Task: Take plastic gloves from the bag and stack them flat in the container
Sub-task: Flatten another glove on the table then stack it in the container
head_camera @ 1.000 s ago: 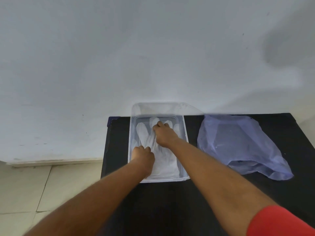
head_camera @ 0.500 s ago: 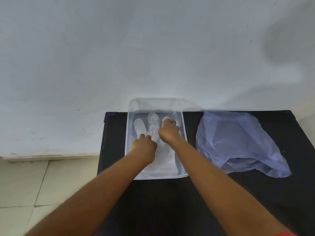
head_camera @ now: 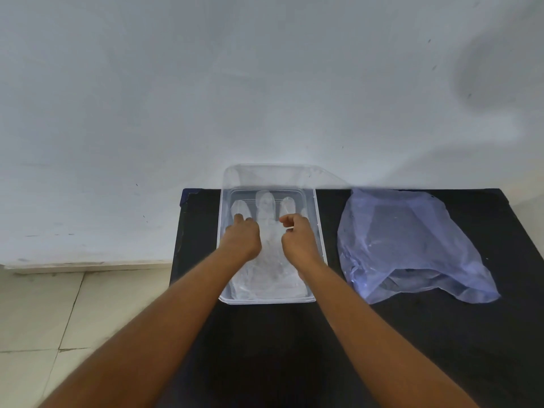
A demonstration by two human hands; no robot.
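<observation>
A clear plastic container (head_camera: pixel 321 245) sits on the black table (head_camera: pixel 294 348), against the wall. Translucent plastic gloves (head_camera: pixel 266 206) lie flat inside it, fingers pointing toward the wall. Both of my hands are inside the container, on top of the gloves. My left hand (head_camera: pixel 243 238) has its fingers curled and presses down on the left side of the stack. Over the right side, my right hand (head_camera: pixel 298 241) has thumb and forefinger pinched together on thin glove film. The pale blue plastic bag (head_camera: pixel 412 242) lies crumpled to the right of the container, its opening facing me.
The container's clear lid (head_camera: pixel 273 175) leans against the white wall (head_camera: pixel 265 83) behind it. The table's left edge drops to a tiled floor (head_camera: pixel 44 313). Bare black tabletop lies in front of the container and the bag.
My left hand slid from the container's near end up toward the glove fingers. My right hand drew back slightly and moved right. The hands now sit side by side.
</observation>
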